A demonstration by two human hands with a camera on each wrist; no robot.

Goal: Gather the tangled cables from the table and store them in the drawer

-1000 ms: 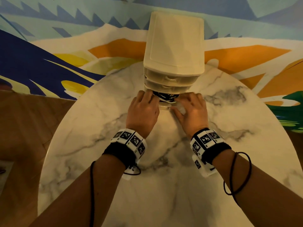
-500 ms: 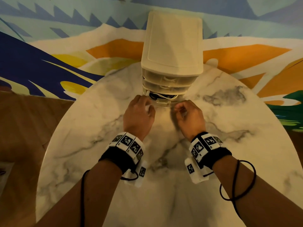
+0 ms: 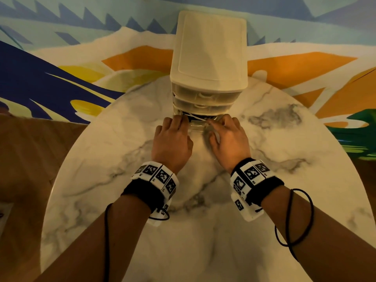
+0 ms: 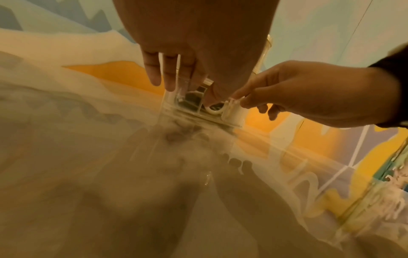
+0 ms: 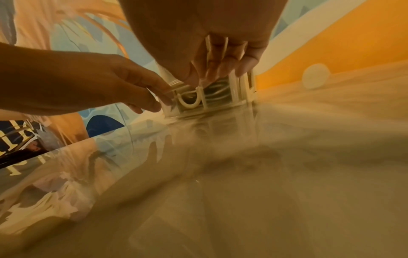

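Note:
A cream plastic drawer unit stands at the far side of the marble table. Its bottom drawer sticks out a little, with dark and white cables coiled inside. The coils also show through the clear front as the cables. My left hand touches the drawer's left front corner with straight fingers. My right hand rests on the right of the front, its fingers hanging over the rim above the loop handle. Neither hand holds a cable.
The two upper drawers are shut. Bare marble stretches from the unit to the near edge. A painted wall rises right behind the table. Thin black cords hang from both forearms.
One second ago the bottom drawer stood further out with both hands over the cables. The hands then drew back with curled fingers. Now they are forward again on the drawer front.

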